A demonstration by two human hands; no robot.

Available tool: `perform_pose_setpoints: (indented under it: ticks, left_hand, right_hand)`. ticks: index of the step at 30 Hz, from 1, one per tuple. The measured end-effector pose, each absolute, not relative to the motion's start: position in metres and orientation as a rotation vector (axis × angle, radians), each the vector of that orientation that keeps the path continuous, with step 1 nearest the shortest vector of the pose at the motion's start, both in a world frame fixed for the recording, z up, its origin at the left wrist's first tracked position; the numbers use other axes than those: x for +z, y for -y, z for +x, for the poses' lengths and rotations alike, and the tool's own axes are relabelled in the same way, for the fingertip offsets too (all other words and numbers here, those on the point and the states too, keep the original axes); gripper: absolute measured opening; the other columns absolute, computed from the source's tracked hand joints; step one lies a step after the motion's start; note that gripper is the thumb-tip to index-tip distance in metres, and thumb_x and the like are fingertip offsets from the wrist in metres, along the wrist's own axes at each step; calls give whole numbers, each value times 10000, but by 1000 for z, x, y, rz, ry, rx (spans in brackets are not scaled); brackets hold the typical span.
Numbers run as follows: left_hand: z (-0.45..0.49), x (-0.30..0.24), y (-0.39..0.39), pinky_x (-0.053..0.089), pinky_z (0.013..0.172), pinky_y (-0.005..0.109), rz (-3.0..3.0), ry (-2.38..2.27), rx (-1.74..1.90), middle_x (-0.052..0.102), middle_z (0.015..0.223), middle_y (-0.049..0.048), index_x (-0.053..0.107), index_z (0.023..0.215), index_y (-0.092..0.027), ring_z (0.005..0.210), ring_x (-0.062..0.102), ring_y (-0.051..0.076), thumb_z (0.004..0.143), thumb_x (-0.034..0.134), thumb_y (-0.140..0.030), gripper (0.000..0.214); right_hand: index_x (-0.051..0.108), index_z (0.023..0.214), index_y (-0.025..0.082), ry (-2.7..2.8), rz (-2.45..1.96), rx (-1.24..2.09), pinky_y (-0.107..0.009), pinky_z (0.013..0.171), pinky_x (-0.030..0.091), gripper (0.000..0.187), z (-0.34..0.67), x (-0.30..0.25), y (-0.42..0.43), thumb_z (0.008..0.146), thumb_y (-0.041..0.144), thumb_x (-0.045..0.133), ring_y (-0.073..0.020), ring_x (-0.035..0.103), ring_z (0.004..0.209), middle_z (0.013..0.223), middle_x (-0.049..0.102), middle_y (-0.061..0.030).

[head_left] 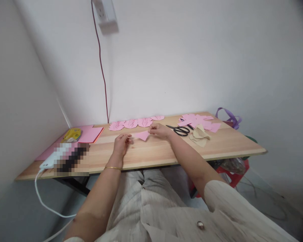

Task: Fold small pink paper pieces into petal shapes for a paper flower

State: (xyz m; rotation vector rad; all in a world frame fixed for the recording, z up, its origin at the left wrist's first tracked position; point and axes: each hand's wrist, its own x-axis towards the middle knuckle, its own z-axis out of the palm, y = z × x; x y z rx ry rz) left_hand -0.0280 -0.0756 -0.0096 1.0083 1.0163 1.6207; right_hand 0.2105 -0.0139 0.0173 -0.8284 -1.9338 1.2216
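- While both hands pinch the pink paper piece [142,135] mid-worktop, left hand [121,144] on its left tip and right hand [159,130] on its right edge, uneven pulling could tear it.
- A careless right sleeve could likely sweep the scissors [180,130] toward the far edge.
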Motion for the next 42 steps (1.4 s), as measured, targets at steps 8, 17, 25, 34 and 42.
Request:
perform_pose_setpoints:
  ticks: [8,17,25,34,42]
  left_hand:
    - [-24,-17,75,413,523,214,1169,-1088,1471,590,544,-7,661,804,-129,498,520,93,609,781,-357,323]
    - [-21,-13,78,412,539,213,1249,-1137,1553,576,527,-16,629,712,-154,500,522,95,642,740,-375,257]
    - [-20,-16,77,410,557,222,1396,-1121,1422,581,551,-6,635,713,-154,526,528,102,663,730,-384,254]
    - [-26,-18,70,398,513,201,1193,-1126,1582,558,525,-16,608,666,-148,495,495,83,627,740,-334,232]
    - [-37,-14,65,432,514,195,904,-1025,1727,561,587,-29,564,663,-138,503,495,59,557,774,-301,286]
  right_hand:
    - [603,714,140,1935,-820,1202,-228,586,316,232,199,14,16,688,367,650,-91,430,589,632,522,28]
    - [674,914,149,1984,-699,682,-293,783,393,256,182,12,17,805,355,567,-163,562,835,914,658,-63]
    - [674,811,164,2407,-757,231,-331,823,279,193,160,20,36,872,281,533,-180,557,858,853,678,-66]
    - [553,682,146,2280,-852,478,-241,620,277,255,192,13,14,860,322,505,-116,447,645,681,564,-12]
    - [490,639,172,1878,-955,616,-254,617,310,344,216,13,-2,840,451,473,-122,410,626,623,465,16]
